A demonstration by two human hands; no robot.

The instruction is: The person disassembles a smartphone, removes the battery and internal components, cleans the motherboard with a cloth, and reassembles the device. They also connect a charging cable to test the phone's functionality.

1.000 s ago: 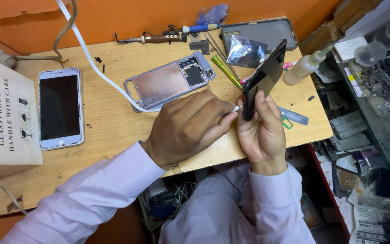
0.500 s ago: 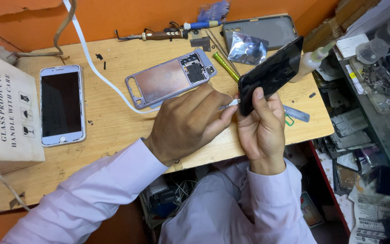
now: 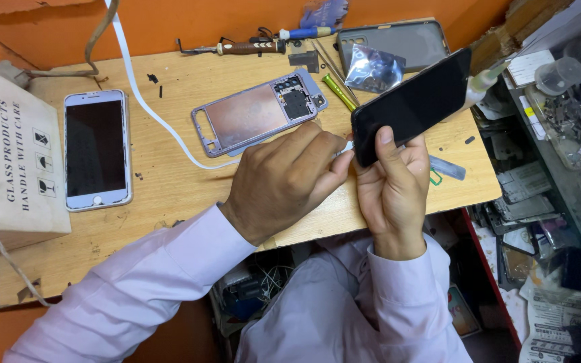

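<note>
- The right hand (image 3: 391,185) gripped a glossy black rectangular phone screen (image 3: 411,104), tilted above the wooden workbench (image 3: 169,168).
- The left hand (image 3: 284,178) pinched a thin white tool (image 3: 345,148) touching the screen's lower corner.

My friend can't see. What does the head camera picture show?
The right hand holds up a black, glossy phone screen while the left hand presses a thin tool against its lower corner. Below, a light wooden table bears a silver phone frame and a white smartphone.
</note>
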